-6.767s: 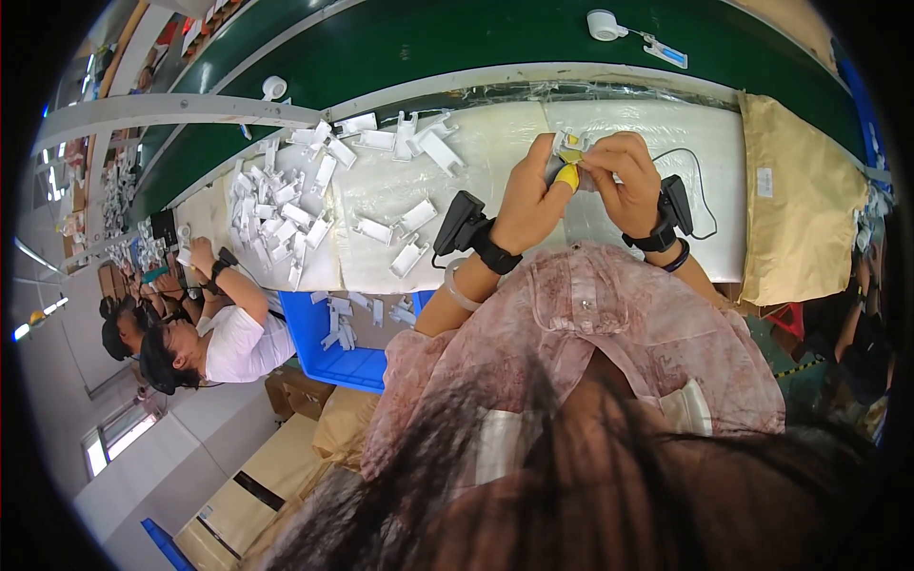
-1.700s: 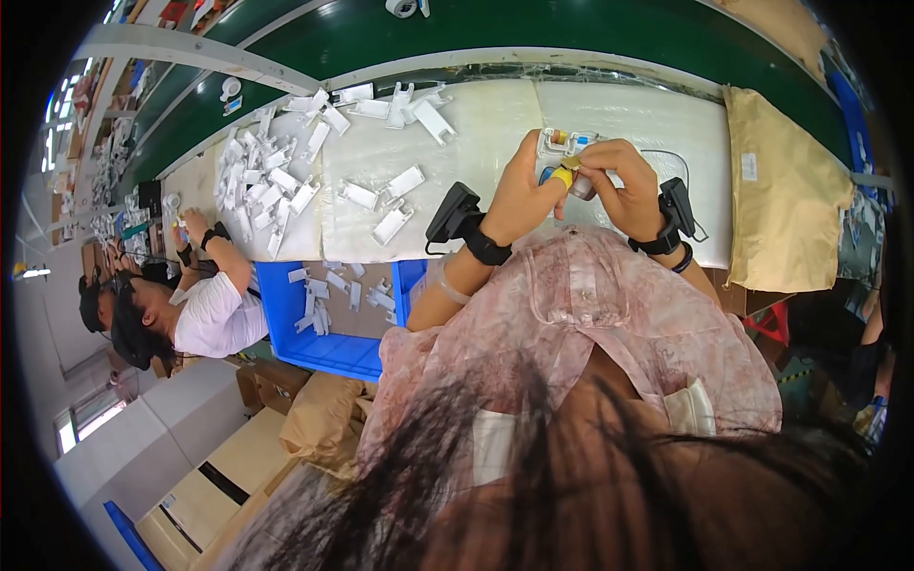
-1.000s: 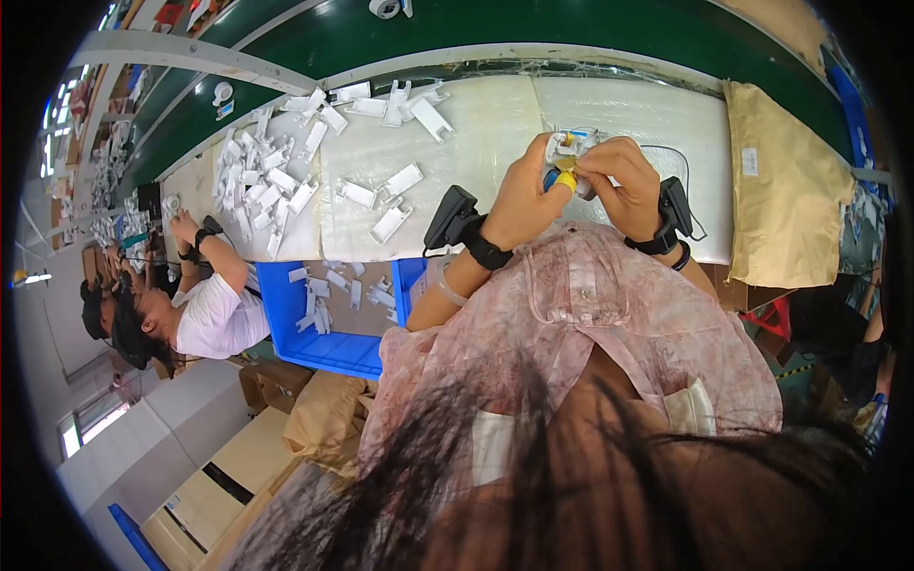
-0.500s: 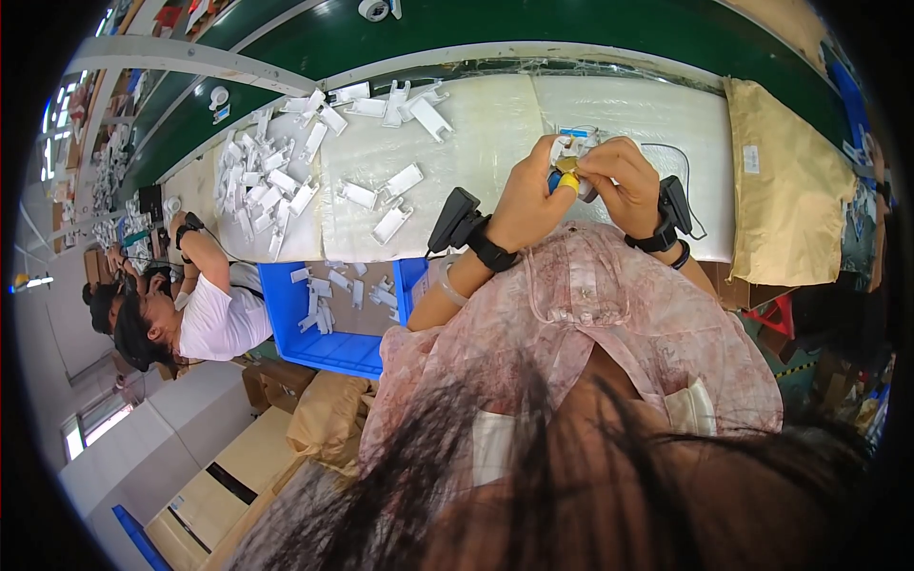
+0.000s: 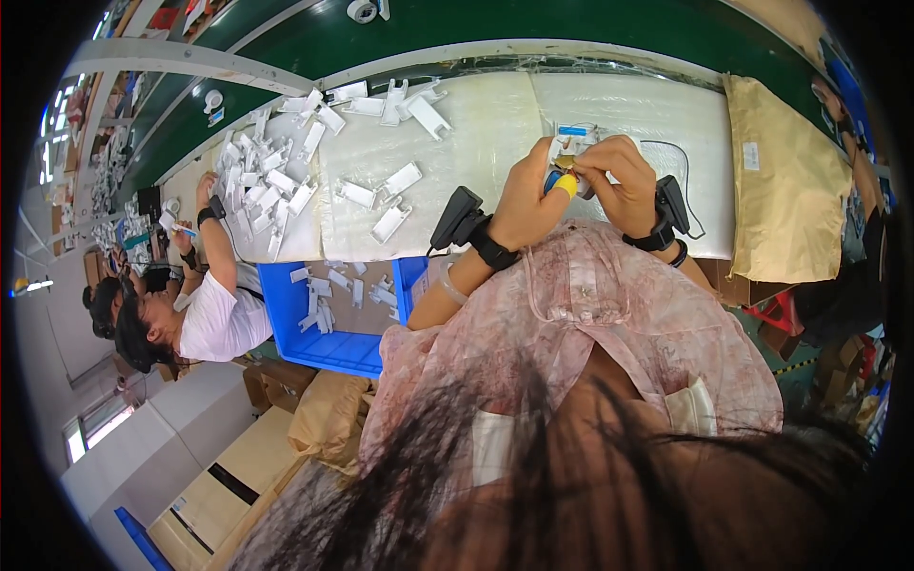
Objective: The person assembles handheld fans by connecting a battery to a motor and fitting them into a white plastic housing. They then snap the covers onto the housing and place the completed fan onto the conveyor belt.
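At the bench's front, both my hands meet over a small white piece with a blue strip (image 5: 573,131). My left hand (image 5: 529,205) is closed on it from the left, a yellow cover on the thumb. A blue part (image 5: 552,181) shows beside that thumb. Between my fingertips lies a small brass-coloured bit (image 5: 566,162). From the other side, my right hand (image 5: 621,181) pinches at the same spot; what its fingertips hold is too small to make out. Most of the white piece is hidden by my fingers.
Several white plastic housings (image 5: 388,224) lie to the left, heaped farther over. A blue bin (image 5: 328,352) with similar parts stands below them. Brown paper (image 5: 790,190) covers the right end. Behind runs a green conveyor (image 5: 457,33). A co-worker in white (image 5: 228,319) sits left.
My right fingers have shifted slightly left, and more of the blue strip shows. The co-worker's arm has reached toward the heap. Another person's arm has appeared at the right rim.
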`<state>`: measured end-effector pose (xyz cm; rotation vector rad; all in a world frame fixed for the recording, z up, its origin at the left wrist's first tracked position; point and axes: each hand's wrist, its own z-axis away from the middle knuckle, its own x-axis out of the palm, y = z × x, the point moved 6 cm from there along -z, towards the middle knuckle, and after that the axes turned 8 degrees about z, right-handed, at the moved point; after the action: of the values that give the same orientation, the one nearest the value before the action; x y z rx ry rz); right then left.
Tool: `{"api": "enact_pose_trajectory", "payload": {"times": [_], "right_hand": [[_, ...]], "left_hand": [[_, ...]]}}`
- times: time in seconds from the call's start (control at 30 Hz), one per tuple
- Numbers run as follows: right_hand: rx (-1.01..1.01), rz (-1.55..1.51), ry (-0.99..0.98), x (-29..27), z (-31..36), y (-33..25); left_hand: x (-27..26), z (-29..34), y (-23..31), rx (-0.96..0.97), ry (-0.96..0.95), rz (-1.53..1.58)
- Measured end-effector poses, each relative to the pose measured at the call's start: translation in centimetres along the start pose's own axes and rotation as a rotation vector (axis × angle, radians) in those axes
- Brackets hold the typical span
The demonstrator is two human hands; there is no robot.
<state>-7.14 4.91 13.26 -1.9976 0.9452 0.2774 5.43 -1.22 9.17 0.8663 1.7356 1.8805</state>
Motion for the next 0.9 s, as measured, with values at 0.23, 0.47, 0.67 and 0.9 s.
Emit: {"api": "enact_pose_trajectory", "payload": {"times": [0.23,0.47,0.67,0.9], "right_hand": [[0.008,0.001,-0.015,0.0,0.1,-0.2],[-0.012,-0.007,-0.001,-0.1,0.3,-0.2],[-0.020,-0.033,0.006,-0.3,0.9,0.0],[0.061,-0.029,0.003,0.2,0.8,0.0]], "left_hand": [[0.4,0.3,0.1,0.036,0.008,0.095],[0.6,0.3,-0.6,0.024,0.024,0.148],[1.0,0.5,-1.1,-0.032,-0.066,0.092],[0.5,0.0,-1.3,-0.052,-0.022,0.105]]}}
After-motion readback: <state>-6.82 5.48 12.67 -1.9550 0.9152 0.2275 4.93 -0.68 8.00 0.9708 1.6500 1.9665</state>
